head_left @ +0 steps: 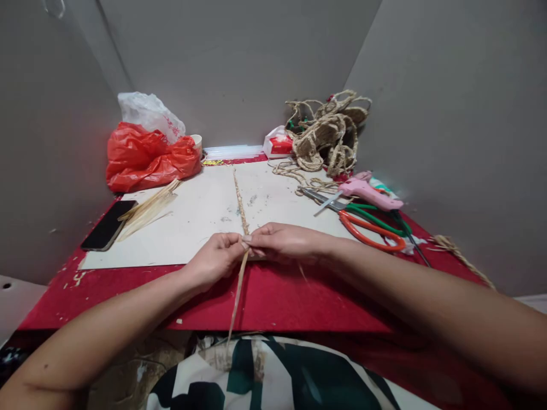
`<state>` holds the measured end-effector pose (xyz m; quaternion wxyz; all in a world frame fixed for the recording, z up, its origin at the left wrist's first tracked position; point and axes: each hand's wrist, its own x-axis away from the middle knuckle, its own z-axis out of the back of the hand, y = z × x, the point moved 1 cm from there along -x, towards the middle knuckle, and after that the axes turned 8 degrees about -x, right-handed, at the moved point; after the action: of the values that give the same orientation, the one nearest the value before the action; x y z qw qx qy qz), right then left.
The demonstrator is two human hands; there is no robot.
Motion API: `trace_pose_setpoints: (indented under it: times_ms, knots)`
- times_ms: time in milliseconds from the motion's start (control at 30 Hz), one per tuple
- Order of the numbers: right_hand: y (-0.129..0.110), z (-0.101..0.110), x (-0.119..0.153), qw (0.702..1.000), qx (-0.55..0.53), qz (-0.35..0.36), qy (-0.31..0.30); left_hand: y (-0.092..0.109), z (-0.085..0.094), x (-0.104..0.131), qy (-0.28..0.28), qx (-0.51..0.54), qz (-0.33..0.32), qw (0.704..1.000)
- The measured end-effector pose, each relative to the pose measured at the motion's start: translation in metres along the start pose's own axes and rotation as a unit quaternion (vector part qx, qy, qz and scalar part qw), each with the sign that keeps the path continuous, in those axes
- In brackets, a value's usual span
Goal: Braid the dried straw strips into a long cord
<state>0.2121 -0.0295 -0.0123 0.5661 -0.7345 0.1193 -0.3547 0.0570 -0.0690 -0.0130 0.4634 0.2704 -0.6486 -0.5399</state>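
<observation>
A thin braided straw cord point(240, 199) runs from the middle of the white board point(200, 210) towards me. At its near end my left hand point(220, 256) and my right hand point(277, 240) meet, thumbs and fingertips pinched together on the cord. A loose straw strand point(238, 293) hangs from between the hands over the table's edge to my lap. Another thin strand end pokes out below my right hand. The fingertips hide the point where cord and strands join.
Dried husks point(149, 210) lie by a black phone point(110, 226) at left, below a red plastic bag point(147, 159). At right are scissors point(371, 228), a pink glue gun point(371, 192) and coiled straw rope point(329, 136). A tissue pack point(278, 143) stands behind.
</observation>
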Motion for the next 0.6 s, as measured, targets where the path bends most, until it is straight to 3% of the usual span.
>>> trace_pose_setpoints:
  times_ms: [100,233,600]
  knots:
    - [0.002,0.000,0.000,0.995,-0.095,-0.022,-0.017,0.003,0.004,0.001,-0.026,-0.017,0.024,0.999]
    - [0.007,-0.001,0.000,0.991,-0.135,-0.026,-0.010,0.008,0.012,0.001,-0.061,-0.047,0.046,0.996]
    - [0.013,-0.007,0.000,0.982,-0.191,0.002,0.009,0.020,0.028,0.016,-0.059,-0.300,0.012,0.952]
